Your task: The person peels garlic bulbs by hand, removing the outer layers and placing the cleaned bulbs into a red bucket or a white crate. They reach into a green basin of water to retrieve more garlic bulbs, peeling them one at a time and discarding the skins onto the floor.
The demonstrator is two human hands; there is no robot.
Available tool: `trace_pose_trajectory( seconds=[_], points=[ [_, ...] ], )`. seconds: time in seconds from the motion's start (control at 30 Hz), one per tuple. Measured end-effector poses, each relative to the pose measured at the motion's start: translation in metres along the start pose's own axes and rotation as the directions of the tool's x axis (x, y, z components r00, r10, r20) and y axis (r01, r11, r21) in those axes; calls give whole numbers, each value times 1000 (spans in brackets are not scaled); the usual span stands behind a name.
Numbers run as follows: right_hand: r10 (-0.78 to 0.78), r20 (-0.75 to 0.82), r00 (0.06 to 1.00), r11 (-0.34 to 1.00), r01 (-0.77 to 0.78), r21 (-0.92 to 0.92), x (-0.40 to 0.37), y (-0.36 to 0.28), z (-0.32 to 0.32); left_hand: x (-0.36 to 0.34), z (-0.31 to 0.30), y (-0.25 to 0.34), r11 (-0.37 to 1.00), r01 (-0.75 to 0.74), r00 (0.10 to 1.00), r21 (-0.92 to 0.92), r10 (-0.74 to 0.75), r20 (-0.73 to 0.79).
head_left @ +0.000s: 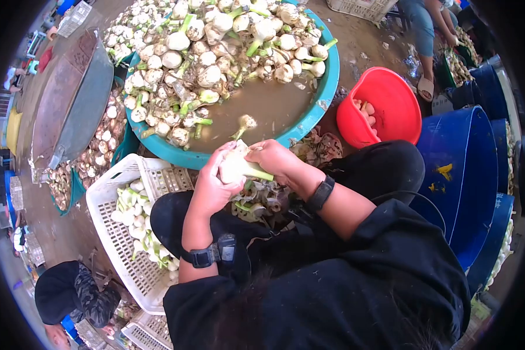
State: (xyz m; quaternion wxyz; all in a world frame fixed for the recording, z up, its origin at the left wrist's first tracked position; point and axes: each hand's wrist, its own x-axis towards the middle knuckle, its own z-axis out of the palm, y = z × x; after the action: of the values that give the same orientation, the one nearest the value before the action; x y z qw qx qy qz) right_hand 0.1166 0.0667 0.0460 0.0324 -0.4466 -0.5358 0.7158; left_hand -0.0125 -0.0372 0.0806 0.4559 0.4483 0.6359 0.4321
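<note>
A pale, peeled-looking garlic bulb (233, 166) with a short green stem is held above my lap, near the rim of a teal tub (178, 154). My left hand (211, 184) is closed around the bulb from the left. The fingers of my right hand (274, 160) are closed against its upper right side; whether they pinch a piece of skin is hidden. Soil-stained garlic bulbs (209, 76) are heaped in the tub beside muddy water (262, 108). One small bulb (248, 121) shows just beyond my hands. Below them lie loose garlic skins (262, 195).
At my left stands a white crate (114, 233) with cleaner garlic bulbs (139, 219). A red basin (388, 96) holding some pinkish pieces and a large blue barrel (449, 169) are on the right. Another person (70, 297) sits lower left; a person's leg (423, 46) shows upper right.
</note>
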Motion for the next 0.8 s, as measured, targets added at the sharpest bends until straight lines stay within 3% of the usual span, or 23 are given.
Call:
trace_pose_trajectory(
  seconds=[0.03,0.07,0.1,0.13,0.17,0.2,0.27,0.3,0.33,0.37,0.4,0.43,0.47,0.53,0.57,0.6,0.63,0.67,0.7,0.73,0.8],
  points=[
    [9,56,998,961,-24,275,7,8,4,0,1,-4,995,-95,995,-14,95,-22],
    [2,117,993,848,-64,526,13,17,7,-2,0,-6,996,-93,995,-11,93,-22],
    [20,128,992,855,-84,511,13,16,6,-2,-1,-1,922,-208,973,325,229,-29],
    [17,127,992,854,-80,514,12,15,4,-1,-2,5,728,-289,934,621,358,15],
    [-75,78,994,953,48,299,10,15,1,-5,1,13,567,-299,897,768,441,23],
    [-171,55,984,984,168,57,6,10,-1,-4,2,5,568,-299,897,767,441,23],
    [-157,74,985,987,158,-9,-2,1,0,-5,8,-26,827,-306,914,472,394,-99],
    [-152,100,983,963,125,238,-3,-1,0,-3,11,-30,876,-373,873,307,443,-204],
    [-156,125,980,880,80,469,-5,-4,0,-4,14,-34,875,-374,872,308,445,-203],
    [-82,49,995,729,26,684,-9,-6,1,-6,19,-37,922,-378,849,87,383,-365],
    [-66,7,998,616,35,787,-7,-5,-3,-7,22,-38,908,-395,816,-138,278,-507],
    [-60,-73,996,518,94,850,0,4,-13,-6,21,-35,933,-330,784,-147,184,-593],
    [-45,-152,987,413,156,897,5,14,-26,-9,19,-29,790,-325,733,-520,-137,-666],
    [-168,-193,967,739,253,624,-5,8,-52,-12,7,-31,758,-372,616,-535,-229,-753],
    [-374,-189,908,922,386,30,9,25,-52,-13,5,-40,861,-355,586,-364,-99,-804],
    [-585,-44,810,642,429,-636,-13,11,-37,-14,7,-39,861,-350,589,-369,-103,-801],
    [-573,-40,819,625,405,-668,-22,2,-23,-16,10,-35,974,-227,573,14,145,-807],
    [-566,-38,824,602,381,-702,-27,-7,-12,-16,13,-28,909,-101,589,405,382,-712],
    [-541,-47,840,657,387,-647,-30,-21,-4,-15,20,-16,854,-138,566,502,484,-668],
    [-516,-52,855,709,393,-586,-31,-31,4,-13,25,-16,854,-144,564,500,486,-668],
    [-524,-63,849,701,388,-598,-26,-36,17,-13,31,-18,748,-234,525,621,635,-567]
  ],
)
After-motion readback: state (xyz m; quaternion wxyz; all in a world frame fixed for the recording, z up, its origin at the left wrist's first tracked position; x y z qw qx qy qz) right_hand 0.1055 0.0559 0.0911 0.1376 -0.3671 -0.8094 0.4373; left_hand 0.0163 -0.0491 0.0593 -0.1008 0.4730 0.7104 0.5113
